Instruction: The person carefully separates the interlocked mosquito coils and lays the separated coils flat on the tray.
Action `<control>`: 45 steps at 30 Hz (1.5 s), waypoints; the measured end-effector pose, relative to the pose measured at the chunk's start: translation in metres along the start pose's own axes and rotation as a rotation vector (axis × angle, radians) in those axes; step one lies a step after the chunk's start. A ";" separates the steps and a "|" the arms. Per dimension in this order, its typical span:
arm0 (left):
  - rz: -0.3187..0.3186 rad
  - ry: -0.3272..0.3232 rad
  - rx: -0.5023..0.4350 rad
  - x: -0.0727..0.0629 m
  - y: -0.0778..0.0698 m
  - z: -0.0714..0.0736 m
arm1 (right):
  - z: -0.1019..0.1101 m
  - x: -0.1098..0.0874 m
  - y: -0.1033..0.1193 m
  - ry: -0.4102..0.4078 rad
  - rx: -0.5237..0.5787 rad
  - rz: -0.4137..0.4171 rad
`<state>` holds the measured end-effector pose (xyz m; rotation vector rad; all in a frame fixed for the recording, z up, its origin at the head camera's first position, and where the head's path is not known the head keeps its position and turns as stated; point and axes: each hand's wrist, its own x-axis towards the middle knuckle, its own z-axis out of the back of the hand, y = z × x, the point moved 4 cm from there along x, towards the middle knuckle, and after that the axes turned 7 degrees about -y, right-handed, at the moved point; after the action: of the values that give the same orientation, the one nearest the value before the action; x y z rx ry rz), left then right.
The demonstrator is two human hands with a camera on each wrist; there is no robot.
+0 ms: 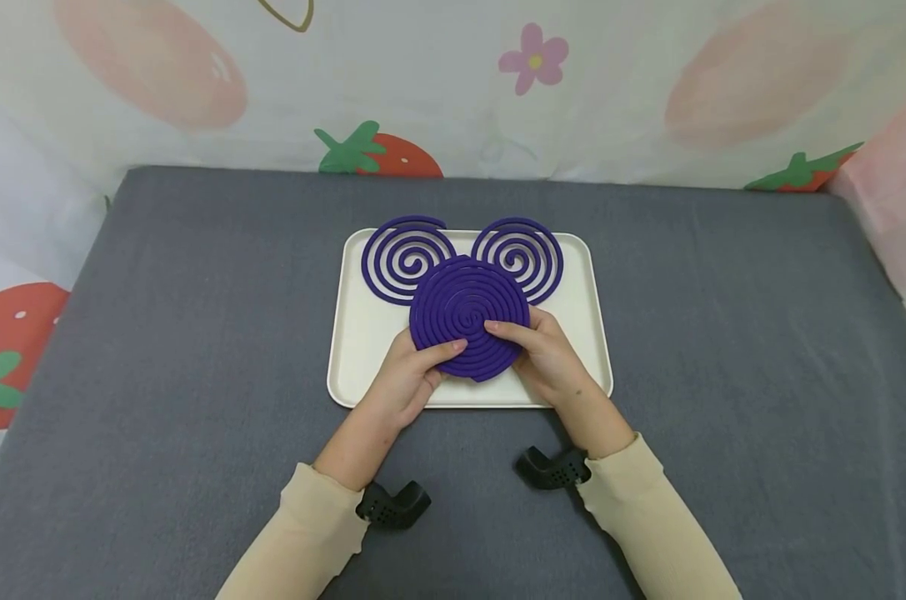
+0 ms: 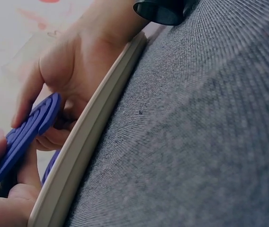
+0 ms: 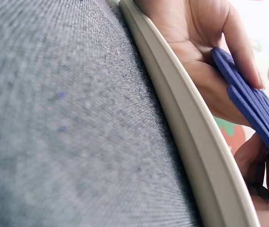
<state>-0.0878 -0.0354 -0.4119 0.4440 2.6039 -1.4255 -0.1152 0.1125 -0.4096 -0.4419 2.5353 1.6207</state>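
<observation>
A purple double mosquito coil point(image 1: 471, 292), its spirals nested into one disc, is held above the tray, tilted in the wrist views. My left hand point(image 1: 407, 379) pinches its lower left edge, thumb on the face and fingers behind. On the lower right my right hand point(image 1: 546, 354) grips it the same way, thumb near the centre. Behind the disc, two separated purple coils, a left one point(image 1: 378, 271) and a right one point(image 1: 553, 262), lie on the tray and overhang its far edge. The disc hides their near parts.
The cream rectangular tray point(image 1: 362, 350) has a low raised rim and sits on a grey cloth-covered table point(image 1: 197, 333). A fruit-and-flower printed curtain point(image 1: 453, 83) hangs behind the table. Black wrist cameras point(image 1: 394, 506) are worn at both sleeves.
</observation>
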 end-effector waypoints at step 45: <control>0.033 -0.010 -0.018 0.001 0.000 0.003 | -0.001 -0.001 0.000 0.015 -0.030 -0.015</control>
<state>-0.0893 -0.0375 -0.4137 0.4741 2.5872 -1.3898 -0.1145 0.1120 -0.4095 -0.4768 2.5149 1.6579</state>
